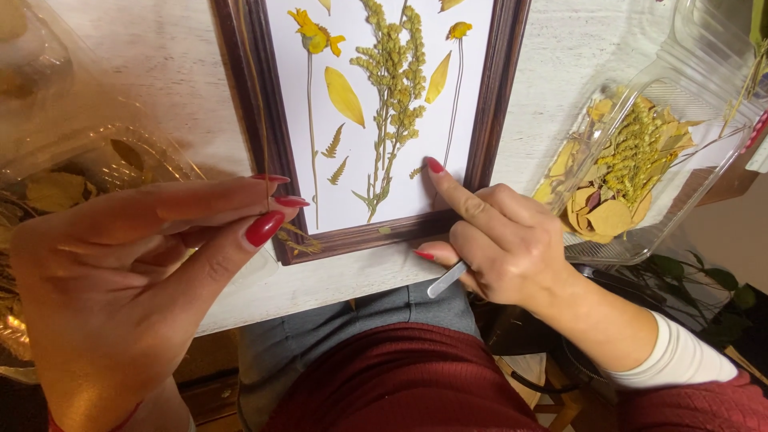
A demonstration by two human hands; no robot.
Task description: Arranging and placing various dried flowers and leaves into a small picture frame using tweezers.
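Pressed-flower frame (276,136): dark wood, white backing, lying flat on the pale surface (172,56), top edge cut off by the view. On the backing: central goldenrod sprig (394,88), yellow daisy on a long stem (314,36) to its left, loose yellow petals (344,96), small fern bits (333,144), a second thin-stemmed yellow bud to the right.

Right hand (496,248): index finger extended, tip pressed on the backing near the frame's lower right corner, just beside a tiny fern fragment (416,171). Other fingers curled round metal tweezers (446,280), tucked under the palm, tip pointing down-left and idle.

Left hand (136,264): thumb and fingers pinched on a very thin dry stem (264,120) that runs up along the frame's left rail. Can't tell what's at its upper end.

Step, as I read it: placement/fixing stage. One piece being pressed down while the next stem is held ready.

Next move calls for: light pressure only, the dried bits look brittle; lay the stem onto open white area without dragging across pieces already set; tweezers would need re-gripping for fine positioning.

Around: clear plastic box (640,240) of dried leaves and sprigs to the right, another clear container (72,168) with leaves on the left.
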